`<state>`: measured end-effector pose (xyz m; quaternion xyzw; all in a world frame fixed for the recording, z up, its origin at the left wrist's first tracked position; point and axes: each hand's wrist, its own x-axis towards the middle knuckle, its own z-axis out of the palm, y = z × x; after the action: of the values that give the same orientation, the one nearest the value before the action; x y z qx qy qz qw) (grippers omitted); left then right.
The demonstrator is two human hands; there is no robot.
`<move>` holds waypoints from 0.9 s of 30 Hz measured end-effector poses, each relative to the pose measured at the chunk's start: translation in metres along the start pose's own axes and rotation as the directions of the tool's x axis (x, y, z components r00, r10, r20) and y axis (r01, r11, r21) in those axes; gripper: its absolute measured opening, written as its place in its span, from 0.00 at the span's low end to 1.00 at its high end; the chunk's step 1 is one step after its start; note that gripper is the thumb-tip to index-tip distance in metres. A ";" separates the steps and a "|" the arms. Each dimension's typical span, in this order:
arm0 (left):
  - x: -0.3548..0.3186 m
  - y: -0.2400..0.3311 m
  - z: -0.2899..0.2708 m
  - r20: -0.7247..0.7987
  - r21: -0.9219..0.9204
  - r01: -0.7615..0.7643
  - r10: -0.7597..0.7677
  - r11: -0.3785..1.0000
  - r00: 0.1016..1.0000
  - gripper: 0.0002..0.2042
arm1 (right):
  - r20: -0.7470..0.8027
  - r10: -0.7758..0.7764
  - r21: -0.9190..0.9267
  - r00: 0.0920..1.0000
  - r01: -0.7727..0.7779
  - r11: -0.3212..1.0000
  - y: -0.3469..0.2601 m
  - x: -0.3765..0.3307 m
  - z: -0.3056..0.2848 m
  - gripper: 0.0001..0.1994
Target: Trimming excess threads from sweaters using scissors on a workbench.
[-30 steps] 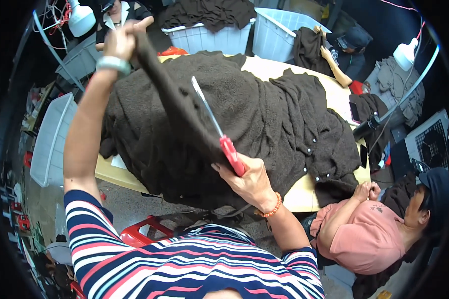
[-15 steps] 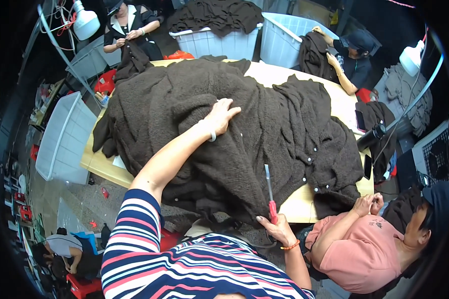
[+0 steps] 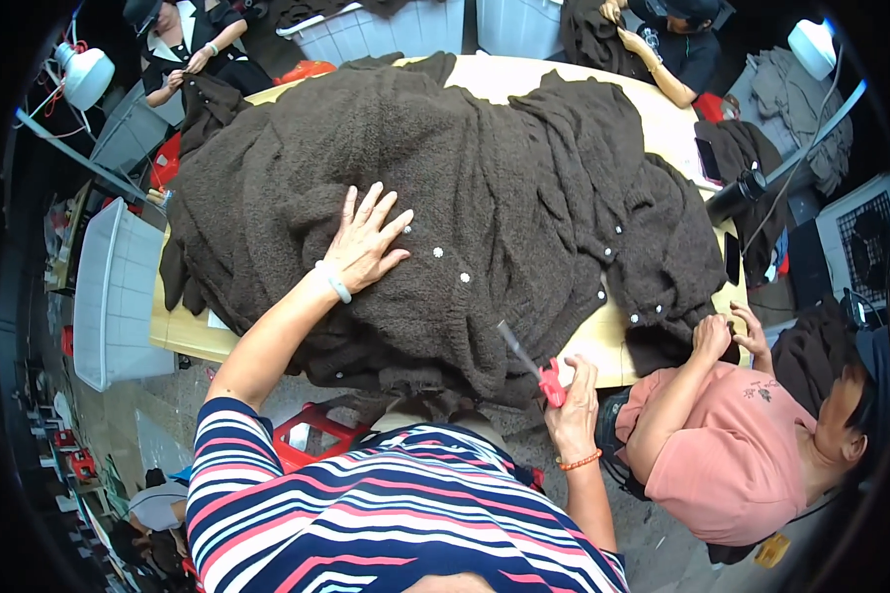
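Observation:
A heap of dark brown knitted cardigans (image 3: 297, 168) covers most of the table. My left hand (image 3: 366, 239) lies flat on the top garment, fingers spread, holding nothing. Beside its fingertips a row of shiny pale buttons (image 3: 438, 253) runs down the fabric toward me. My right hand (image 3: 572, 407) is closed around the red handles of a pair of scissors (image 3: 552, 381) at the near table edge. The narrow metal blade is smeared by motion and points up and left, over the garment's near edge. Whether the blades are apart cannot be seen.
The pale wooden table (image 3: 603, 341) shows along its edges. A person in a pink shirt (image 3: 722, 435) works close at my right; two others sit across. A black bottle (image 3: 737, 195) and phone (image 3: 731, 259) lie at the right. A white bin (image 3: 119, 296) stands left.
My left hand has shifted left and down and now lies flat with fingers spread. The garment is smoothed, baring a row of buttons. The scissors in my right hand have tilted left and lifted slightly.

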<state>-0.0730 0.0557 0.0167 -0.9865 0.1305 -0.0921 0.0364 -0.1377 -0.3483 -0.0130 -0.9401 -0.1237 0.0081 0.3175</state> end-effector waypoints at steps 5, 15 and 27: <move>-0.002 0.056 -0.001 -0.062 -0.142 -0.139 0.131 0.980 0.989 0.37 | -0.024 -0.107 0.237 0.994 0.110 0.965 -0.032 0.009 0.014 0.08; -0.010 0.050 0.069 0.102 -0.153 -0.126 0.143 0.980 0.984 0.28 | 0.346 -0.010 -0.093 0.938 0.045 0.995 -0.020 0.016 0.013 0.10; -0.014 0.049 0.075 0.161 -0.200 -0.112 0.146 0.973 0.976 0.27 | 0.302 -0.317 0.100 0.899 0.300 0.949 -0.131 0.141 0.056 0.12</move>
<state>-0.0843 0.0159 -0.0637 -0.9791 0.1991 0.0104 -0.0407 -0.0361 -0.1812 0.0296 -0.8868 -0.3197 0.1105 0.3150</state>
